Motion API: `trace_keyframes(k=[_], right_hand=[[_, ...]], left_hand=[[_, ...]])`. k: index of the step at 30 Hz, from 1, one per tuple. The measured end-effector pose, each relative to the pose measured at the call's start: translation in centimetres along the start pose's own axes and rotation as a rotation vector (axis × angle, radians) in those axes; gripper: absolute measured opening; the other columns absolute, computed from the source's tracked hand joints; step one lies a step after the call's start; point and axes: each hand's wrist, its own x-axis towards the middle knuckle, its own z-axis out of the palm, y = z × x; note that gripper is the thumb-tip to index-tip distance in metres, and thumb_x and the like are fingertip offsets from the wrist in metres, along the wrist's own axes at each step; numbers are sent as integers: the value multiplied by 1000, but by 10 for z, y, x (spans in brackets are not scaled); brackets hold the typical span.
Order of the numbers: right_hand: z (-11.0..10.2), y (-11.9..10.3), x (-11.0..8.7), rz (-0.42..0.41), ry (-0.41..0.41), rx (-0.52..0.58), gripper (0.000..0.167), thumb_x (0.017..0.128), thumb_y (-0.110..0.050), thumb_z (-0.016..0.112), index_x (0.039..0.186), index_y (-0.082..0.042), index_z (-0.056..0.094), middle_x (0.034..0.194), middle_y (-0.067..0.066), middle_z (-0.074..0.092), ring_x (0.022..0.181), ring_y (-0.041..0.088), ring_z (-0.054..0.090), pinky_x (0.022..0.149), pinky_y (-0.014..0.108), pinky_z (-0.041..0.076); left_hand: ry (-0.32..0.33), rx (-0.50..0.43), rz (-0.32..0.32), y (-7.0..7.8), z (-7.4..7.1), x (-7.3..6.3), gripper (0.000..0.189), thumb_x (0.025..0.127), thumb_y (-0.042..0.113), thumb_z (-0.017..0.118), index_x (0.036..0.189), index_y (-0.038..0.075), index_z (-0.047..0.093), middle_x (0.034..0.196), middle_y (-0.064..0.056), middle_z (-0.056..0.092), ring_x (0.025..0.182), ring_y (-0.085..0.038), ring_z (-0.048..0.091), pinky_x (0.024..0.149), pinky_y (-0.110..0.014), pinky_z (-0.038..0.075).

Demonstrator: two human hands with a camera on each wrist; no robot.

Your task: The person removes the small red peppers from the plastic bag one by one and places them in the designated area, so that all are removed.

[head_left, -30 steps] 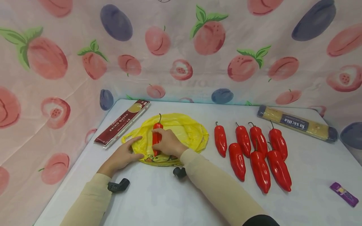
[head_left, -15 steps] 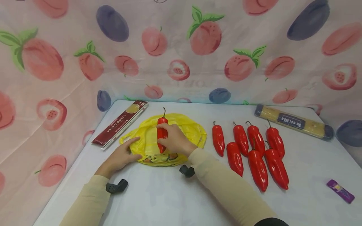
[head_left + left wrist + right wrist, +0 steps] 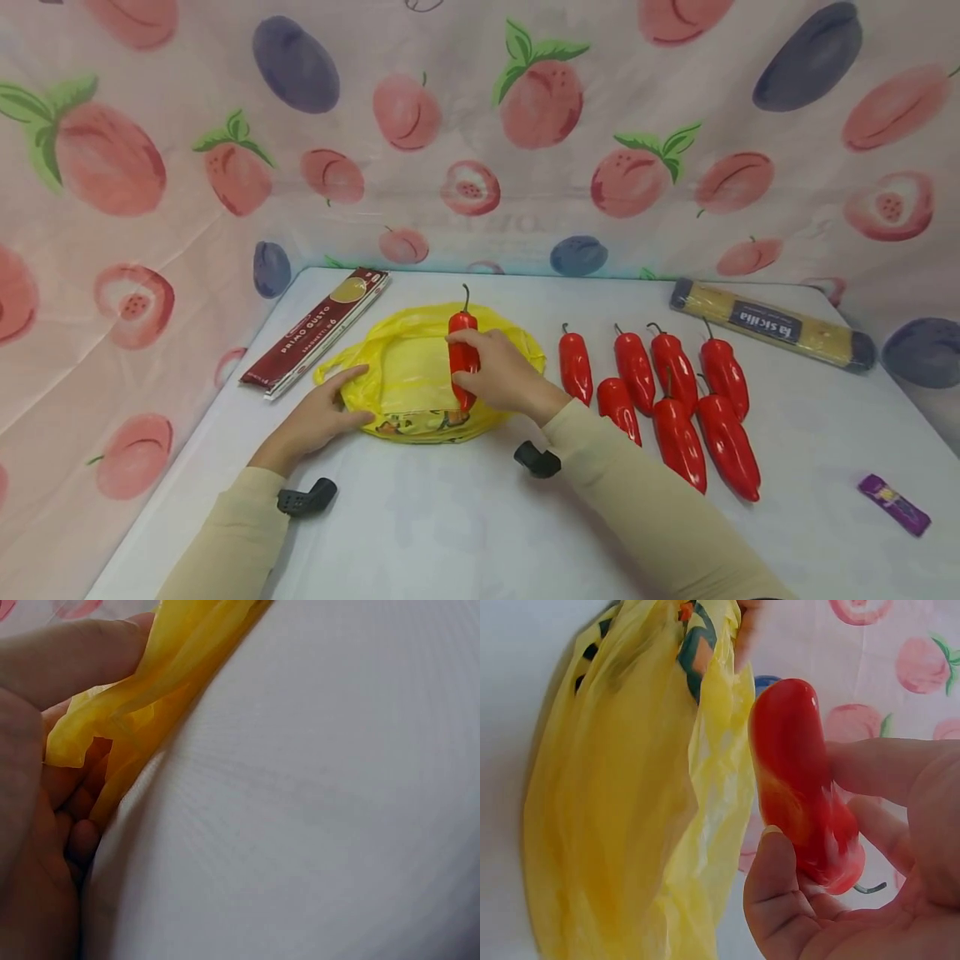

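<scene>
My right hand [image 3: 498, 367] grips a red pepper [image 3: 463, 358] over the yellow plastic bag [image 3: 416, 358], its thin green stem pointing to the far side. In the right wrist view the pepper [image 3: 795, 772] lies between thumb and fingers, beside the upright side of the bag [image 3: 622, 795]. The left hand [image 3: 318, 417] holds the near left edge of the bag. From the left wrist, yellow plastic [image 3: 150, 712] shows between the thumb and the curled fingers.
Several red peppers [image 3: 678, 437] lie to the right of the bag. A spaghetti packet [image 3: 315, 333] is at the back left, a pasta packet [image 3: 772, 321] at the back right. A small purple packet [image 3: 894, 504] lies at the right. A fruit-print cloth [image 3: 480, 125] hangs behind.
The right hand and its pepper have moved to the right across the bag, uncovering more of the bag's middle. The left hand has stayed at the bag's edge.
</scene>
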Motion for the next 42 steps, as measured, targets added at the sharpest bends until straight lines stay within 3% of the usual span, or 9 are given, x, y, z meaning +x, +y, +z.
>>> trace_keyframes(k=[15, 25, 42], right_hand=[[-23, 26, -34, 62, 71, -65, 57, 90, -20, 76, 142, -21, 55, 137, 14, 47, 124, 30, 47, 80, 42, 60], [-32, 46, -54, 116, 102, -47, 58, 88, -18, 76, 143, -20, 54, 144, 19, 36, 129, 37, 41, 82, 47, 59], [-33, 64, -78, 188, 103, -85, 60, 85, -16, 78, 142, -18, 56, 140, 23, 40, 125, 40, 45, 77, 47, 60]], left_hand=[[8, 32, 24, -3, 0, -1, 90, 84, 48, 77, 157, 21, 33, 161, -22, 24, 147, -45, 17, 112, -71, 14], [11, 36, 26, -1, 0, -1, 89, 84, 46, 77, 157, 19, 33, 160, -23, 24, 147, -46, 17, 112, -70, 14], [21, 46, 52, -3, 1, 0, 88, 85, 45, 77, 157, 18, 34, 160, -23, 26, 146, -46, 18, 112, -70, 14]])
